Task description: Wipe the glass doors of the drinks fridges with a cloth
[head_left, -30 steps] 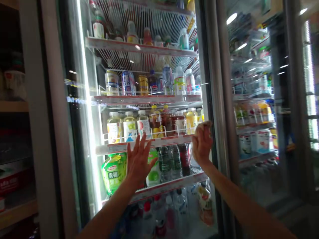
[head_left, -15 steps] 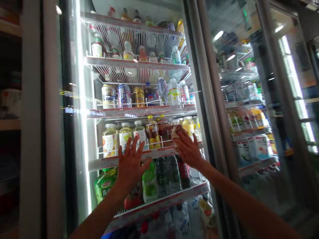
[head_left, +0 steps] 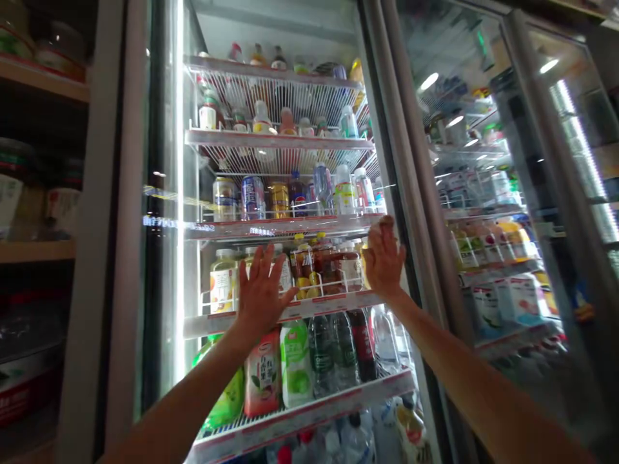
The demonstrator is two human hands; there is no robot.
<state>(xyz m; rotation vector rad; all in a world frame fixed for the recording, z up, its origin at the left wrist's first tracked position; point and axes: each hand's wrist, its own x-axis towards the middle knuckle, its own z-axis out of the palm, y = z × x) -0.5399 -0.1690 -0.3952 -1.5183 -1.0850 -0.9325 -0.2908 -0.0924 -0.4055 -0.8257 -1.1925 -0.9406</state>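
Observation:
A glass fridge door fills the middle of the view, with lit shelves of drinks behind it. My left hand is open, fingers spread against the glass in front of the row of tea bottles. Farther right and slightly higher, my right hand presses a pale, crumpled cloth to the glass near the metal door frame. Most of the cloth is hidden behind the fingers.
Cans and bottles stand on the shelf above my hands; large bottles stand below. At right is another glass-door fridge holding cartons and bottles. An open shelf with jars runs along the left edge.
My right hand has slid right and up with the cloth, toward the door frame. My left hand stays spread over the tea bottles. The whole view has shifted slightly.

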